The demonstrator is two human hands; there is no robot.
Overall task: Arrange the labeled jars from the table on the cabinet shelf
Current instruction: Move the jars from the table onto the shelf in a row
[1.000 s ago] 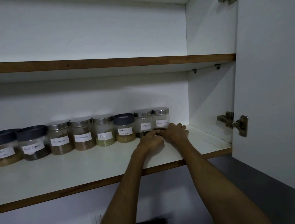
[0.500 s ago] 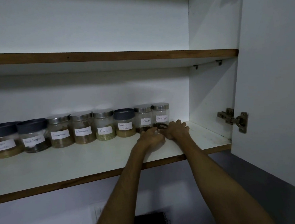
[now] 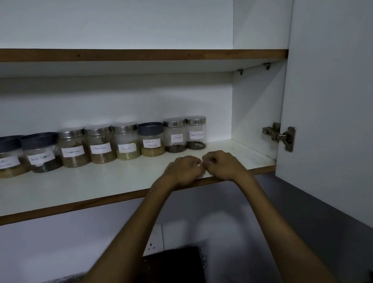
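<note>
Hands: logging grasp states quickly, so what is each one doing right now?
Left hand: curled closed, holding no jar, resting on the shelf.
Right hand: curled closed, holding no jar, fingertips meeting the left's.

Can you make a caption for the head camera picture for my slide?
Labeled spice jars line the back of the cabinet shelf while the left hand and right hand meet, curled, near its front edge.

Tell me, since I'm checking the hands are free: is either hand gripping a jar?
No. The left hand and right hand sit near the shelf edge, apart from the jars.
</note>
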